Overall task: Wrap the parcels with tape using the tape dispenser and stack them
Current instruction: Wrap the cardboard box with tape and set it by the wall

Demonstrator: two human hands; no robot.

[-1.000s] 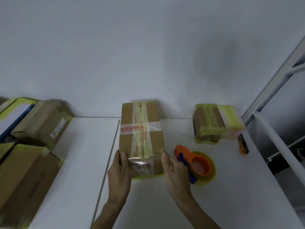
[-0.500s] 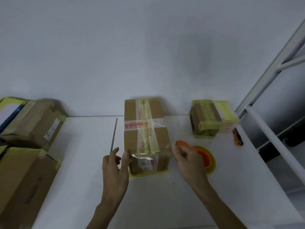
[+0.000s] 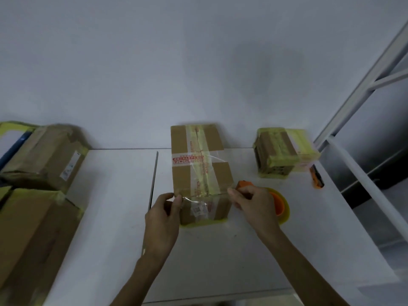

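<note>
Pinches the near left corner of the parcel (image 3: 198,171) with thumb and forefinger of the left hand (image 3: 162,217), at the tape edge there. Curls the right hand (image 3: 254,205) round the orange handle of the dispenser (image 3: 278,204), just beside the parcel's near right corner on the worktop (image 3: 220,257).

A second ago held the parcel's near end in both hands; has since let go on the right and reached across to the dispenser, untouched till then. Probably means the last strip is pressed down and another is about to be pulled.

Keeps the parcel mid-worktop, lengthwise away, already crossed with yellow and clear tape. Not yet stacked.

Further off: taped boxes (image 3: 42,157) piled at the left; at the far right a small parcel (image 3: 274,153) wrapped in yellow, with an orange cutter (image 3: 317,178) just beside it.
</note>
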